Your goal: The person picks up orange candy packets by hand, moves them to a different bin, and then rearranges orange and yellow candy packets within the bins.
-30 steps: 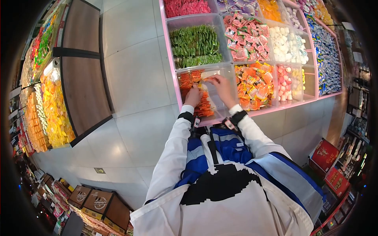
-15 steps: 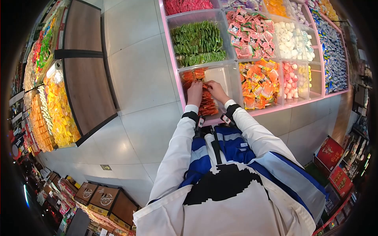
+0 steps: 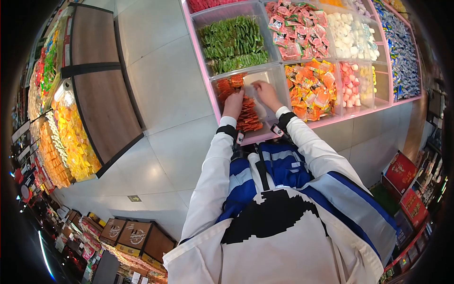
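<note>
Your left hand [image 3: 233,103] on orange packets [image 3: 249,119] | your right hand [image 3: 267,93] in same clear bin [image 3: 276,74] | 2 grips: cannot tell

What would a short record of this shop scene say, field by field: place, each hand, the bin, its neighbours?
Place: shop aisle, pink-rimmed display of clear bins
Left hand: on the row of orange-red packets
Right hand: beside it, in the same bin, over its bare part
Grip: too small to tell
Neighbours: green packets behind, orange-yellow packets to the right
</note>
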Tool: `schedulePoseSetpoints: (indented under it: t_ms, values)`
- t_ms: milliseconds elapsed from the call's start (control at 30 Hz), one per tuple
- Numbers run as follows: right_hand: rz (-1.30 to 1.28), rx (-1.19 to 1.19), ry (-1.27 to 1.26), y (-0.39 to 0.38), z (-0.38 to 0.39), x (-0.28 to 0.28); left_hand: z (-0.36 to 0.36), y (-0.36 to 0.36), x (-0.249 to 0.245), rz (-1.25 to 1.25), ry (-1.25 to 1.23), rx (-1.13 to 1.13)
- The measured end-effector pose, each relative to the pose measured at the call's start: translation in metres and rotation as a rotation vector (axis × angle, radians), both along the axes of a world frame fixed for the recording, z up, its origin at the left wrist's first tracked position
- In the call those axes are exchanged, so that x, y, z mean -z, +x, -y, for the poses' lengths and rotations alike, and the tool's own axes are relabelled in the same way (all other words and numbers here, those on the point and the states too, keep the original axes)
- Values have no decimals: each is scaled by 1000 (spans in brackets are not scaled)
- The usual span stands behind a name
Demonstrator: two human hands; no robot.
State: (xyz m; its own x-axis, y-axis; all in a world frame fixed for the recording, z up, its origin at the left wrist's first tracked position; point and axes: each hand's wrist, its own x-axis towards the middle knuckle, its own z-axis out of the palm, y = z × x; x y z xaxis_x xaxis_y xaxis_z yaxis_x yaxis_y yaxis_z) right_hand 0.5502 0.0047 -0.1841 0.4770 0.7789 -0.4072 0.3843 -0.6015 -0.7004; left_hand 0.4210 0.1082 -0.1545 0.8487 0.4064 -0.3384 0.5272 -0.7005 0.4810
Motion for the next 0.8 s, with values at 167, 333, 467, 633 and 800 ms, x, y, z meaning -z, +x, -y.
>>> schedulePoseSetpoints:
  t_ms: [167, 333, 467, 633, 800]
  values:
    - [-365, 313, 186, 15, -28, 19, -8, 7, -14, -163, -190, -31]
    - [-501, 387, 333, -2, -43, 62, -1, 5, -17, -155, -182, -111]
    - [-745, 324, 245, -5, -42, 15, -1, 0, -6, -160, -164, -104]
    - [-368, 87, 333, -5, -43, 13, 1, -6, -4, -85, -143, -106]
    - [-110, 50, 400, -2, -31, 20, -2, -5, -5, -41, -150, -101]
